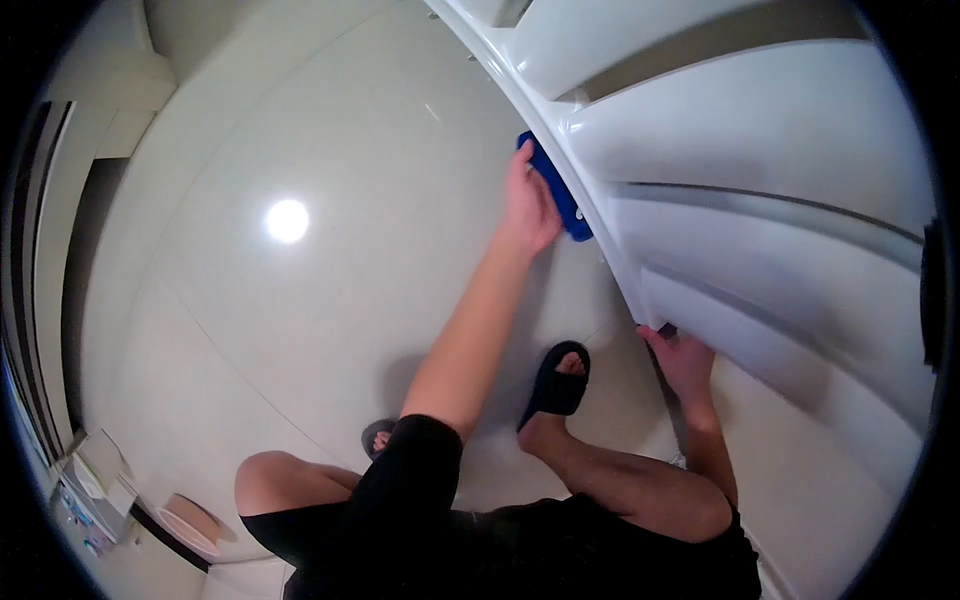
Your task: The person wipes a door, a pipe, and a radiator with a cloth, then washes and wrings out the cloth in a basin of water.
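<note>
A dark blue long object [563, 190] is in my left hand [533, 205], pressed along the edge of a large white slatted piece of furniture [740, 120]. My fingers are closed around its near side, and a small pale spot shows on it; its kind is not clear. Lower right, my right hand [683, 365] grips the bottom corner of the white furniture, thumb on one side. Some of its fingers are hidden behind the panel, and a dark patch shows beside the thumb.
Pale glossy tiles [290, 330] cover the floor, with a bright light reflection on them. My feet wear dark slippers [555, 380]. At lower left are a box of small items [95, 490] and a pinkish round-edged container [188, 522]. A white wall [800, 420] stands at right.
</note>
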`<state>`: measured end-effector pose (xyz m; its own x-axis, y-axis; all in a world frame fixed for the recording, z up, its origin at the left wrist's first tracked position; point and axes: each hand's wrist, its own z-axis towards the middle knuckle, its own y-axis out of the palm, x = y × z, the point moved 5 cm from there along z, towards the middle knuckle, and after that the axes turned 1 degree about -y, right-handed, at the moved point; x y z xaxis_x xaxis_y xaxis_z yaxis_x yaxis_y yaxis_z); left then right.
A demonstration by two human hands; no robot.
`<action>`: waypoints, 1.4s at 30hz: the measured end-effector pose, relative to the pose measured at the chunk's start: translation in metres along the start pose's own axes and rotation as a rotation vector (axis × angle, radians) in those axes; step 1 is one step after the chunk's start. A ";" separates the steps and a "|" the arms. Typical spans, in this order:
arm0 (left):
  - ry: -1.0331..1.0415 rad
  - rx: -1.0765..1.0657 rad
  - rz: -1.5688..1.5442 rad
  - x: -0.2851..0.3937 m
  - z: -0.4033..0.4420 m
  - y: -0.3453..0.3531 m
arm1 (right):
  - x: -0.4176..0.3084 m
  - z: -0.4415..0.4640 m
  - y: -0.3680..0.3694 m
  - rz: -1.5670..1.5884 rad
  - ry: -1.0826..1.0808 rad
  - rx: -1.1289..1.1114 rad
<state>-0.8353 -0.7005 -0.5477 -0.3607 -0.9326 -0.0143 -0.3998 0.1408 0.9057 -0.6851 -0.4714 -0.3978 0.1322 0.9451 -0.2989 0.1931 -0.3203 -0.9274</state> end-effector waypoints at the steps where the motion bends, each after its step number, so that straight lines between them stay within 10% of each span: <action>1: -0.003 0.009 0.017 -0.002 0.005 0.007 | -0.001 0.001 -0.001 -0.013 -0.004 0.008; 19: 0.289 -0.036 -0.013 0.112 0.019 0.035 | -0.003 0.001 0.003 -0.081 -0.049 0.015; 28: -0.041 0.129 0.184 0.015 -0.023 -0.008 | -0.003 -0.003 0.008 -0.055 -0.056 0.053; 38: 0.191 -0.018 -0.051 0.087 0.015 0.030 | -0.009 -0.005 0.006 -0.143 -0.035 0.048; 42: -0.094 0.122 0.151 0.028 -0.009 0.002 | -0.002 -0.002 0.004 -0.184 -0.013 0.044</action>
<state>-0.8389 -0.7293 -0.5424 -0.4988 -0.8636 0.0736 -0.4319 0.3213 0.8428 -0.6823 -0.4746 -0.4009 0.0857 0.9883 -0.1258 0.1699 -0.1389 -0.9756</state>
